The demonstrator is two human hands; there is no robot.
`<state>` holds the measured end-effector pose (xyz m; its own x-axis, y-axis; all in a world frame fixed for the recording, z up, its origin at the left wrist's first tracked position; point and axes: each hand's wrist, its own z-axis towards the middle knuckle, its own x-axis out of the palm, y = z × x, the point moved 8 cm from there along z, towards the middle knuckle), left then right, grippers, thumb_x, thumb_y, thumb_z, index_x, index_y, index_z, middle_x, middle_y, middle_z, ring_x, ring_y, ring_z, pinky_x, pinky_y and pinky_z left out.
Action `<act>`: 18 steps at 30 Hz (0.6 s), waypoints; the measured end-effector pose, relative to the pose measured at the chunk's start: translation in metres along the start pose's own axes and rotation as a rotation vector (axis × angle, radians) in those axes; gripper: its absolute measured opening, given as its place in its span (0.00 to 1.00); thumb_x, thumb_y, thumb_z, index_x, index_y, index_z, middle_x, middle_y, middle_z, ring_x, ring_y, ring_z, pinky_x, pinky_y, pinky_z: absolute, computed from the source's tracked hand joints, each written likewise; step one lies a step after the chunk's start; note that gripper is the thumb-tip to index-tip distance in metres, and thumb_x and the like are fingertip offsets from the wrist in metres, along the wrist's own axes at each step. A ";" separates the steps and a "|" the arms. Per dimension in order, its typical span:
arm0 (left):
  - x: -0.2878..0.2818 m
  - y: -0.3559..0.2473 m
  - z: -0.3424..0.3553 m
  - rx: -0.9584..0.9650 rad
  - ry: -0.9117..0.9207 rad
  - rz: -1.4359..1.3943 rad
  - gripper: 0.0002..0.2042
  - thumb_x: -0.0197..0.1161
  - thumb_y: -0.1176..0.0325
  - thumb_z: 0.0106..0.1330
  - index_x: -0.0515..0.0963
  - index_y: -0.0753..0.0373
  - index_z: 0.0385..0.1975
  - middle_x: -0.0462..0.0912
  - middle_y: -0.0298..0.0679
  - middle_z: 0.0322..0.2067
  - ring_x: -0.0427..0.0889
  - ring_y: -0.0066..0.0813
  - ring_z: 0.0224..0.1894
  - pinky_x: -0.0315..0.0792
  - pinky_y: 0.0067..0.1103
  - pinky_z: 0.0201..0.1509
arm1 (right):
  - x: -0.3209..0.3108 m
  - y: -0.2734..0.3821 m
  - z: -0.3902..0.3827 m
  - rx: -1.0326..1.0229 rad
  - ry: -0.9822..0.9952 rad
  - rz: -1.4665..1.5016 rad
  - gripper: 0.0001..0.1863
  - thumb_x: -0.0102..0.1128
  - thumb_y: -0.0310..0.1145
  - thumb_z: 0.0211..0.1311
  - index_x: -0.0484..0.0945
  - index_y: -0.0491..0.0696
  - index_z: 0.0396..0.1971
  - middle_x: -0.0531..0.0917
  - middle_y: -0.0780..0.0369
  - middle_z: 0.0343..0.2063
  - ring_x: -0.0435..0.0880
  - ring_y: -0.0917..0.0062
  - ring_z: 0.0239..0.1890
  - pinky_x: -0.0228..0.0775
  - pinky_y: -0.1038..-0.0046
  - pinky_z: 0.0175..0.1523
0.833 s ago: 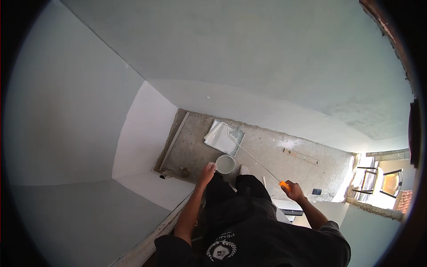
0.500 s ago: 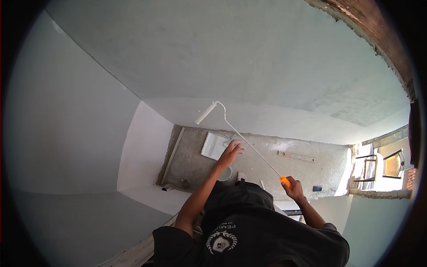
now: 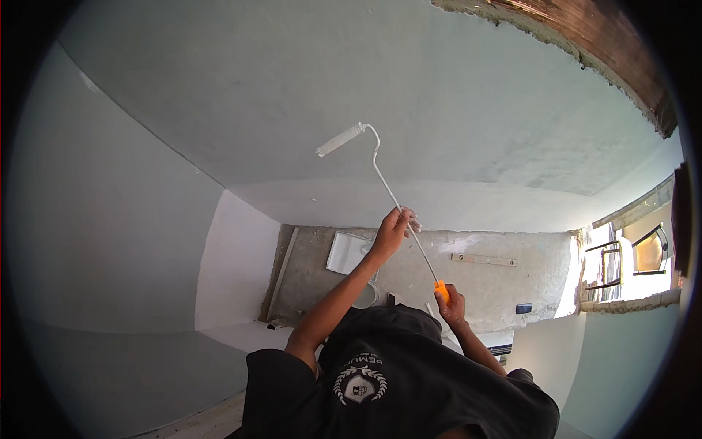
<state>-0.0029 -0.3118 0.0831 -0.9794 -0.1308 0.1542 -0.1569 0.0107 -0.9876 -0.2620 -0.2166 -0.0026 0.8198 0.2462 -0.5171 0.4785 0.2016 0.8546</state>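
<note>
I hold a long paint roller with both hands. Its white roller sleeve (image 3: 340,139) is raised high against the pale grey wall (image 3: 439,95); contact with the wall cannot be told. My left hand (image 3: 393,228) grips the thin metal pole (image 3: 387,192) about halfway up. My right hand (image 3: 453,306) is closed around the orange grip (image 3: 441,290) at the lower end, close to my black shirt (image 3: 395,380).
Below lie a bare concrete floor (image 3: 475,282), a white paint tray (image 3: 347,252), a round bucket (image 3: 364,295) partly hidden by my arm, and a long flat bar (image 3: 482,259). A bright window opening (image 3: 632,256) is at the right. Exposed brick (image 3: 585,36) shows at the upper right.
The roller has swung up from near the bucket on the floor to high on the wall. My left arm has stretched upward with the pole; my right hand stayed on the orange grip.
</note>
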 end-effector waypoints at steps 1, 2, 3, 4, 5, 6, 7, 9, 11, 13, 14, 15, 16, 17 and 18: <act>-0.003 -0.002 0.000 0.003 -0.007 0.005 0.17 0.44 0.53 0.77 0.72 0.60 0.42 0.82 0.32 0.32 0.83 0.18 0.33 0.72 0.14 0.32 | 0.002 0.002 0.001 -0.008 -0.001 0.042 0.14 0.64 0.39 0.63 0.75 0.44 0.38 0.81 0.53 0.21 0.84 0.63 0.22 0.73 0.70 0.28; -0.008 -0.002 -0.001 -0.006 -0.019 0.009 0.17 0.44 0.53 0.77 0.72 0.61 0.42 0.82 0.33 0.31 0.83 0.21 0.34 0.73 0.16 0.34 | 0.003 0.002 0.005 -0.014 0.006 0.047 0.14 0.64 0.39 0.63 0.75 0.44 0.38 0.81 0.53 0.21 0.84 0.63 0.22 0.73 0.70 0.28; -0.014 -0.003 -0.002 -0.016 -0.033 0.012 0.18 0.43 0.53 0.77 0.73 0.61 0.43 0.81 0.35 0.31 0.84 0.23 0.35 0.75 0.18 0.36 | 0.005 0.001 0.013 -0.005 0.024 0.034 0.15 0.64 0.40 0.63 0.74 0.44 0.38 0.81 0.53 0.21 0.84 0.62 0.23 0.73 0.69 0.28; -0.024 -0.006 -0.003 -0.020 -0.038 0.018 0.18 0.43 0.53 0.77 0.73 0.61 0.43 0.81 0.35 0.31 0.84 0.23 0.35 0.75 0.18 0.36 | 0.014 0.003 0.018 0.010 0.037 0.025 0.16 0.65 0.40 0.62 0.74 0.44 0.38 0.81 0.53 0.22 0.84 0.61 0.24 0.73 0.69 0.29; -0.036 -0.014 -0.001 -0.011 -0.078 0.026 0.18 0.43 0.53 0.77 0.73 0.62 0.43 0.81 0.35 0.31 0.83 0.23 0.35 0.75 0.18 0.36 | 0.019 0.009 0.026 -0.009 0.021 0.017 0.16 0.66 0.41 0.62 0.74 0.45 0.38 0.82 0.52 0.23 0.84 0.59 0.25 0.74 0.67 0.30; -0.049 -0.022 0.000 -0.002 -0.119 0.032 0.18 0.43 0.53 0.77 0.73 0.62 0.43 0.81 0.35 0.31 0.83 0.22 0.34 0.75 0.17 0.35 | 0.027 0.014 0.033 -0.009 0.027 0.020 0.16 0.66 0.41 0.62 0.74 0.45 0.38 0.82 0.52 0.23 0.84 0.59 0.25 0.74 0.67 0.30; -0.062 -0.026 0.001 -0.014 -0.166 -0.010 0.18 0.43 0.53 0.77 0.72 0.61 0.44 0.80 0.34 0.30 0.83 0.23 0.33 0.75 0.18 0.34 | 0.034 0.023 0.042 -0.031 0.018 0.015 0.16 0.66 0.41 0.61 0.74 0.45 0.38 0.82 0.52 0.23 0.84 0.58 0.26 0.74 0.67 0.31; -0.089 -0.035 0.008 0.008 -0.235 -0.014 0.18 0.43 0.53 0.77 0.72 0.61 0.45 0.79 0.34 0.29 0.82 0.24 0.31 0.76 0.19 0.34 | 0.047 0.044 0.063 -0.035 0.055 -0.004 0.17 0.66 0.42 0.61 0.74 0.44 0.38 0.82 0.51 0.24 0.84 0.58 0.26 0.75 0.65 0.31; -0.121 -0.051 0.018 0.033 -0.303 -0.017 0.18 0.43 0.53 0.77 0.72 0.61 0.46 0.77 0.33 0.27 0.82 0.24 0.30 0.76 0.20 0.33 | 0.061 0.074 0.088 -0.086 0.066 -0.012 0.18 0.65 0.43 0.62 0.74 0.44 0.39 0.82 0.50 0.24 0.84 0.57 0.27 0.75 0.65 0.31; -0.162 -0.074 0.028 0.091 -0.419 -0.029 0.18 0.43 0.53 0.77 0.71 0.62 0.50 0.75 0.33 0.26 0.81 0.24 0.28 0.77 0.22 0.32 | 0.078 0.108 0.115 -0.154 0.067 -0.022 0.19 0.65 0.44 0.62 0.75 0.44 0.40 0.83 0.50 0.25 0.84 0.56 0.27 0.75 0.63 0.31; -0.178 -0.089 0.035 0.104 -0.457 -0.017 0.19 0.42 0.54 0.78 0.69 0.63 0.52 0.73 0.34 0.26 0.80 0.25 0.26 0.77 0.23 0.31 | 0.087 0.124 0.130 -0.172 0.065 -0.025 0.19 0.64 0.45 0.62 0.75 0.44 0.40 0.83 0.50 0.25 0.84 0.55 0.27 0.75 0.62 0.31; -0.198 -0.111 0.037 0.160 -0.511 -0.012 0.19 0.41 0.54 0.78 0.68 0.63 0.53 0.72 0.34 0.26 0.79 0.24 0.25 0.78 0.24 0.30 | 0.094 0.148 0.144 -0.188 0.058 -0.021 0.19 0.64 0.45 0.62 0.75 0.44 0.40 0.83 0.50 0.25 0.84 0.55 0.27 0.75 0.62 0.31; -0.218 -0.126 0.041 0.165 -0.517 -0.012 0.19 0.41 0.54 0.78 0.68 0.63 0.53 0.72 0.34 0.26 0.79 0.24 0.25 0.78 0.24 0.30 | 0.104 0.173 0.158 -0.213 0.059 -0.045 0.19 0.63 0.46 0.62 0.75 0.45 0.40 0.83 0.50 0.25 0.84 0.55 0.27 0.75 0.61 0.30; -0.239 -0.141 0.042 0.183 -0.566 -0.012 0.19 0.41 0.53 0.77 0.68 0.63 0.53 0.72 0.34 0.26 0.79 0.24 0.24 0.78 0.25 0.30 | 0.113 0.194 0.168 -0.235 0.059 -0.070 0.19 0.63 0.47 0.63 0.75 0.45 0.40 0.83 0.50 0.25 0.84 0.54 0.27 0.74 0.61 0.30; -0.255 -0.154 0.043 0.201 -0.616 -0.014 0.20 0.41 0.52 0.77 0.68 0.62 0.52 0.72 0.34 0.26 0.79 0.24 0.24 0.78 0.25 0.30 | 0.119 0.212 0.176 -0.240 0.060 -0.071 0.19 0.63 0.47 0.63 0.75 0.45 0.40 0.83 0.50 0.25 0.84 0.54 0.27 0.74 0.61 0.30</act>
<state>0.2767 -0.3225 0.1947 -0.7157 -0.6750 0.1795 -0.0834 -0.1726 -0.9815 -0.0075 -0.3112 0.1255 0.7628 0.2780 -0.5838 0.4404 0.4376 0.7839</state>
